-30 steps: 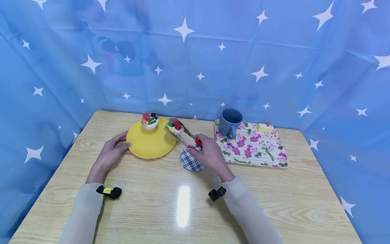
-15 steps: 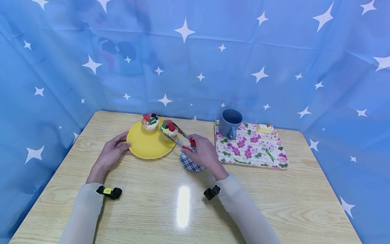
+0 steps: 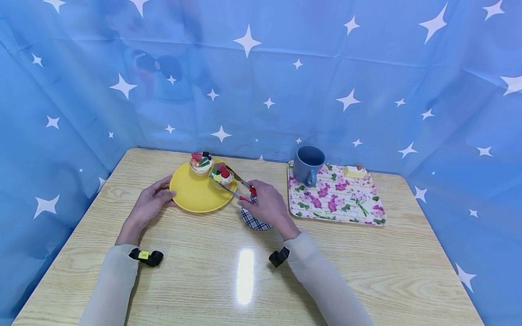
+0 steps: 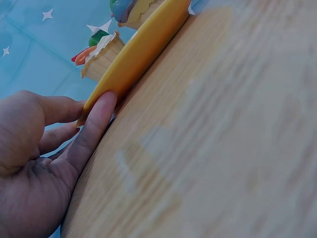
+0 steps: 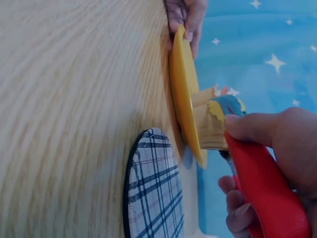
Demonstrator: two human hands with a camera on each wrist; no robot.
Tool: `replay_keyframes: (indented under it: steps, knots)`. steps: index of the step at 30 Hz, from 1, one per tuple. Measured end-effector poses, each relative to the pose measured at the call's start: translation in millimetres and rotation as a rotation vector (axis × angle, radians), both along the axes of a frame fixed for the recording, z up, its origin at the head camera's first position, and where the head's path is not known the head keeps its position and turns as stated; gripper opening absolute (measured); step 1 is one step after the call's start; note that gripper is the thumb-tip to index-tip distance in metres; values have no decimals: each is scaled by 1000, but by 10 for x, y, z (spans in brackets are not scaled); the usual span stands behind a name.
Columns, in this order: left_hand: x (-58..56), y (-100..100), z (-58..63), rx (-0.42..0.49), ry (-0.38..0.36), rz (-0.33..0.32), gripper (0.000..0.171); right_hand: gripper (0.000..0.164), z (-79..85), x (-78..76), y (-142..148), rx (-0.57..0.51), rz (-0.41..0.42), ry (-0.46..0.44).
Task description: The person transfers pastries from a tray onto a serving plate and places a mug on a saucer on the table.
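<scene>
My left hand (image 3: 150, 203) pinches the near-left rim of a round yellow plate (image 3: 197, 197); in the left wrist view the thumb (image 4: 99, 114) lies along the plate's edge. A fruit-topped cupcake (image 3: 200, 164) stands at the back of the plate. My right hand (image 3: 267, 203) grips red-handled tongs (image 5: 267, 193). Between the tongs' metal tips is a second cupcake (image 3: 221, 175) with red and green topping, over the plate's right side. In the right wrist view this cupcake's base (image 5: 210, 131) is at the plate's surface; whether it bears on it is hard to tell.
A round plaid coaster (image 3: 254, 222) lies partly under my right hand. To the right, a floral tray (image 3: 338, 206) bears a blue mug (image 3: 306, 167) and a small yellow cake piece (image 3: 354, 172). A blue starry curtain (image 3: 261, 81) stands behind the wooden table (image 3: 195, 280).
My right hand has moved left, carrying the cupcake in the tongs from the plate's right edge further in over the plate, beside the other cupcake. My left hand has stayed on the rim.
</scene>
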State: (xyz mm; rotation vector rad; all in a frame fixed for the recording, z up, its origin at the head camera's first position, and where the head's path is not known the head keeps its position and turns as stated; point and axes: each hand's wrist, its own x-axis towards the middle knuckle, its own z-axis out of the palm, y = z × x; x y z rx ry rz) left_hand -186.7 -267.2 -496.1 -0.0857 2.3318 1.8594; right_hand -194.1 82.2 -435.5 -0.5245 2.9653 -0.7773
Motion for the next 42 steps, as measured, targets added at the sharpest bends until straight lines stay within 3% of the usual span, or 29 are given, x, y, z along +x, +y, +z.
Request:
replay_keyframes:
  steps: [9, 42]
  knots:
    - [0, -2, -7, 5, 6, -2, 67, 60, -38, -11, -27, 6, -3, -1]
    - [4, -14, -19, 9, 17, -6, 66, 68, 69, 49, 37, 22, -25, -27]
